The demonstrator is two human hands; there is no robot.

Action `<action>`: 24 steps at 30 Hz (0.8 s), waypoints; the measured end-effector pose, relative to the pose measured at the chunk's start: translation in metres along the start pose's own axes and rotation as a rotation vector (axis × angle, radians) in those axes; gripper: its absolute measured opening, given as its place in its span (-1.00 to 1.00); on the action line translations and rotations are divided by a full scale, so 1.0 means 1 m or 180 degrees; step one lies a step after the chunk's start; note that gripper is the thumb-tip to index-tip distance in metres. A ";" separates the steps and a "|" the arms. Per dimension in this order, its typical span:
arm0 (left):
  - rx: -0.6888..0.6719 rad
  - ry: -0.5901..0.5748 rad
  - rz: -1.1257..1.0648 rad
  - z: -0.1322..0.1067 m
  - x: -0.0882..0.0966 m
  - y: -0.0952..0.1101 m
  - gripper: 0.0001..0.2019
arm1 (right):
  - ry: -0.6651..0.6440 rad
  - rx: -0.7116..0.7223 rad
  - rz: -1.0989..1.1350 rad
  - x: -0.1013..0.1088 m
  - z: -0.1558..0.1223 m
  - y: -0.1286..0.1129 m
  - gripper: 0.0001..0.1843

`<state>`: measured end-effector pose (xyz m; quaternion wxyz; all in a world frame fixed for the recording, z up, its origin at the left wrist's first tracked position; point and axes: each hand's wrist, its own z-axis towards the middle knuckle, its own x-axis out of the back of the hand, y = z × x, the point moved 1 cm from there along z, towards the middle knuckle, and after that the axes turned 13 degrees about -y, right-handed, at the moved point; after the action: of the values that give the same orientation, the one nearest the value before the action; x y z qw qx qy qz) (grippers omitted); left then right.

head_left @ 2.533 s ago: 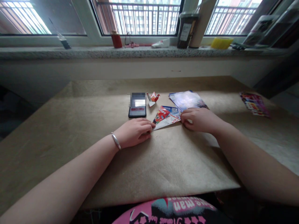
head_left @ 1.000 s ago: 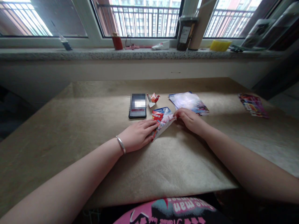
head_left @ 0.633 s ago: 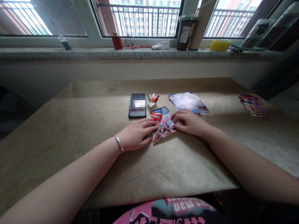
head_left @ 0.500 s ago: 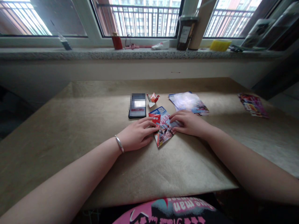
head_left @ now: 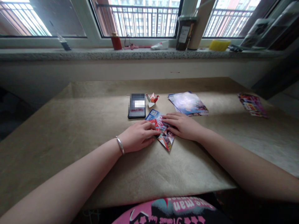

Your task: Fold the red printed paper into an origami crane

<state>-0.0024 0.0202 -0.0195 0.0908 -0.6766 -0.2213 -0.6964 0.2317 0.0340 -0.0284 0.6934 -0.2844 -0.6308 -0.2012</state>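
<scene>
A partly folded printed paper (head_left: 166, 138), blue, red and white with a pointed lower corner, lies on the table between my hands. My left hand (head_left: 140, 135), wearing a silver bangle, rests with stretched fingers on its left part, over a red flap. From the right, my right hand (head_left: 183, 125) lays its fingers across the upper right part, thumb apart from the index finger. Just beyond the paper stands a small red and white origami crane (head_left: 152, 99). To the crane's left, a phone (head_left: 136, 113) lies face up with a blurred screen.
A stack of printed sheets (head_left: 188, 102) lies behind my right hand. Farther right are colourful printed papers (head_left: 252, 105). Along the windowsill (head_left: 144, 55) stand a red container (head_left: 116, 43), a dark lidded jar (head_left: 184, 34) and a yellow object (head_left: 219, 45).
The paper has turned, its QR-code corner shifting left and its lower point moving right. My right hand has slid left over it; my left hand has barely moved.
</scene>
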 end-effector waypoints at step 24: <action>0.0600 0.0451 -0.0367 0.000 -0.004 -0.010 -0.53 | -0.0195 0.0190 -0.0323 0.000 -0.002 0.002 -0.54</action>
<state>-0.0060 0.0289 -0.0251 0.1291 -0.6003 -0.3173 -0.7226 0.2351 0.0341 -0.0287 0.6709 -0.2373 -0.6709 -0.2084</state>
